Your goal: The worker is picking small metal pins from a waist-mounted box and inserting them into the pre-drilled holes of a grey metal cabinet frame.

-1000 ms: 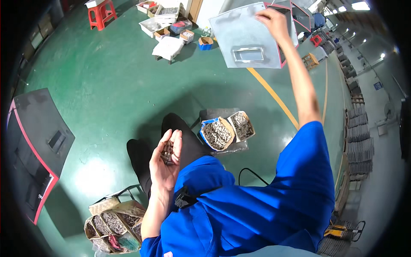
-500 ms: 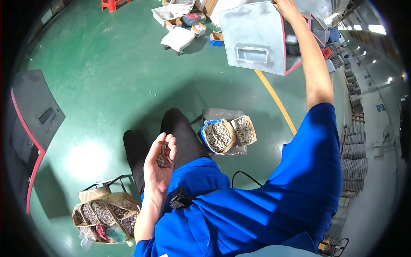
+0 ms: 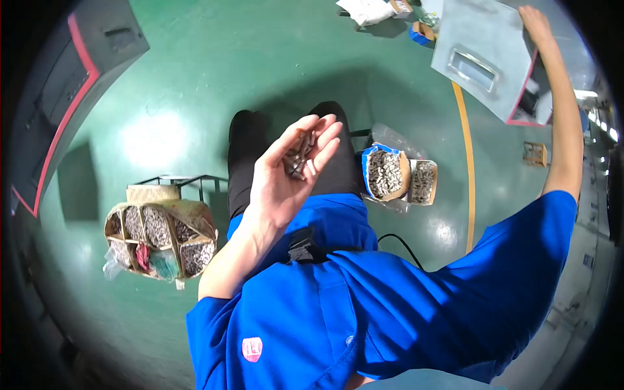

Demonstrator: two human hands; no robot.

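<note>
My left hand [image 3: 289, 166] is cupped palm up above my lap, with a small heap of short whitish-grey cylindrical pieces [image 3: 300, 156] lying in the palm and against the curled fingers. My right arm stretches out to the far right. There my right hand [image 3: 535, 26] grips the upper edge of a grey sheet-metal housing [image 3: 481, 39], which has a rectangular recess in its face and red-pink trim along an edge. Its fingertips are partly hidden. Just right of my knees stand a blue-edged container [image 3: 385, 174] and a smaller carton [image 3: 424, 182], both full of similar small pieces.
At the lower left, a divided basket [image 3: 161, 237] holds more small pieces and some plastic bags. Another grey housing with red-pink trim [image 3: 84, 65] stands at the far left. A yellow floor line [image 3: 465, 162] runs along the right. A white sack [image 3: 367, 10] lies at the back.
The whole view has shifted, so the right housing appears farther right. My left hand has come up closer and its fingers have spread a little, showing more of the pieces. My right hand stays at the housing's edge.
</note>
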